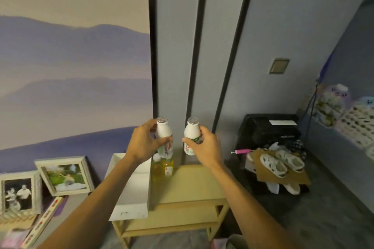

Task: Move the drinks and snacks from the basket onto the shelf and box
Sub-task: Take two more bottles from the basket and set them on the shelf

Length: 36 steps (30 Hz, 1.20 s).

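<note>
The left hand (141,143) has its fingers and thumb curled round a white bottle (164,133). The right hand (206,147) holds a second white bottle (191,137) the same way. Both bottles are up in the air and stand straight, close side by side with a small gap between them. Right under the left hand's bottle stand two yellow drinks (163,168) at the back of the wooden shelf (192,184). Their caps are just below the held bottle, so they are in the way there. Below the left hand, a bit to its left, lies a white box (131,190), just beside the yellow drinks. Under the right hand is the wide wooden top of the shelf, which runs out to its front edge and its right edge. Behind both hands is a grey wall with dark strips (194,66). Far to the right of the right hand, down on the floor, are white shoes (281,161) on a piece of cardboard (293,178), with a black thing (267,129) behind them. Far to the left of the left hand lean two picture frames (64,176).
</note>
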Each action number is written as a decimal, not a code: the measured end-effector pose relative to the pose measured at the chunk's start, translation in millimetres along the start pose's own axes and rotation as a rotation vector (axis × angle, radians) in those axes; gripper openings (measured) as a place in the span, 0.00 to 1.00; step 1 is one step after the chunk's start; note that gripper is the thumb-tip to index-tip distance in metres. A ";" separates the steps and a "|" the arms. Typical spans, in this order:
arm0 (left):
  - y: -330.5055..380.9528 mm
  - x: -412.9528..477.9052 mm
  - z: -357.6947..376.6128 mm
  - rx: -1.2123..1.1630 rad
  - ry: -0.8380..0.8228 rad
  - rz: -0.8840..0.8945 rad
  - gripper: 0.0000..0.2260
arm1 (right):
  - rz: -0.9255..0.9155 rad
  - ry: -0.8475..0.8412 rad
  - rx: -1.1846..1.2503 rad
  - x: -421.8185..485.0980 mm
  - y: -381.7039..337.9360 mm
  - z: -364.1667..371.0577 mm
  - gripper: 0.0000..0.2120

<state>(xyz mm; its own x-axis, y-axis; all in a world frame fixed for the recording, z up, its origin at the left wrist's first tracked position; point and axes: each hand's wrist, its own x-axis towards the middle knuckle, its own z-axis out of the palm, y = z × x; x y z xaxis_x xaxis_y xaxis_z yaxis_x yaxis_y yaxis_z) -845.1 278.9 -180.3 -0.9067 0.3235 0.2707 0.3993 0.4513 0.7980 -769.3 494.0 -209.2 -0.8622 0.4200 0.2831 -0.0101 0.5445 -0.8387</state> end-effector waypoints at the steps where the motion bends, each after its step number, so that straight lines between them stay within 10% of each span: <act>1: -2.8 5.1 12.3 -0.003 -0.012 -0.022 0.27 | 0.018 -0.008 0.006 3.7 10.8 0.8 0.30; 24: -279.1 56.2 349.4 0.041 0.048 -0.372 0.14 | 0.270 -0.143 0.063 82.7 398.9 182.7 0.27; 36: -311.9 56.3 388.6 0.069 0.116 -0.463 0.22 | 0.277 -0.206 0.099 72.1 447.7 221.0 0.29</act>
<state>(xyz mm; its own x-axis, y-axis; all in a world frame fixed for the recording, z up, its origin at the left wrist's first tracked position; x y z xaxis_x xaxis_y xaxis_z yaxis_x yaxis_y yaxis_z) -967.9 479.6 -623.2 -0.9989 -0.0175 -0.0436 -0.0456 0.5816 0.8122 -947.9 607.7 -667.1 -0.9229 0.3813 -0.0529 0.1982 0.3531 -0.9144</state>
